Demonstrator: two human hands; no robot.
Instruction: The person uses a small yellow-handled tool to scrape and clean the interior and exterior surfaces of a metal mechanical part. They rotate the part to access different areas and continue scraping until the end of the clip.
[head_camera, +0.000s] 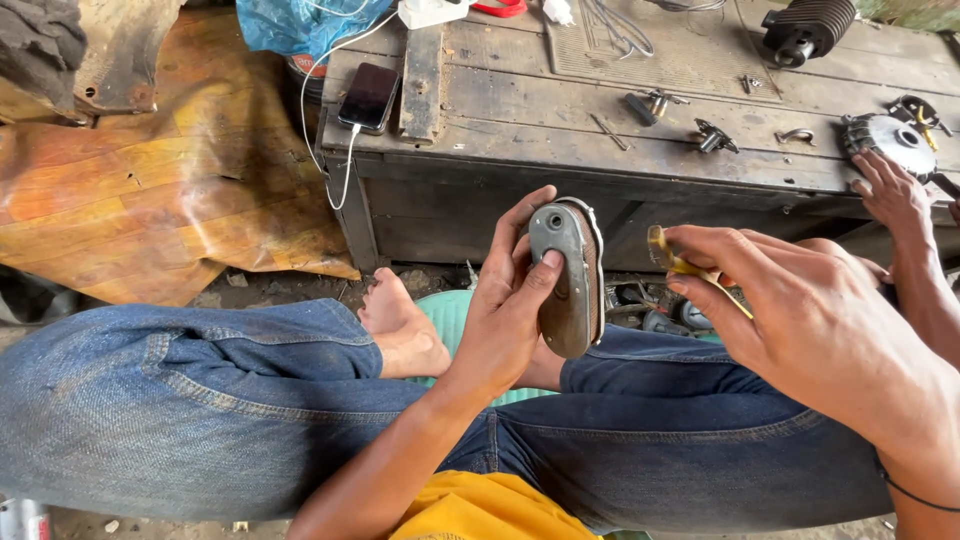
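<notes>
My left hand (505, 300) holds an oval grey metal cover (568, 280) upright over my lap, thumb on its face near a small round hole. My right hand (800, 310) is just to the right of it, pinching a thin yellow-handled tool (680, 265) whose tip points toward the cover's edge. I sit cross-legged in blue jeans (200, 400), with a bare foot (400, 330) showing behind the left hand.
A worn wooden bench (560, 130) stands ahead with a phone (369, 97) on a white cable, small metal parts (712, 135), a black ribbed cylinder (808, 25) and a round toothed part (890, 140). Another person's hand (893, 195) rests by that part. An orange sheet (150, 180) lies left.
</notes>
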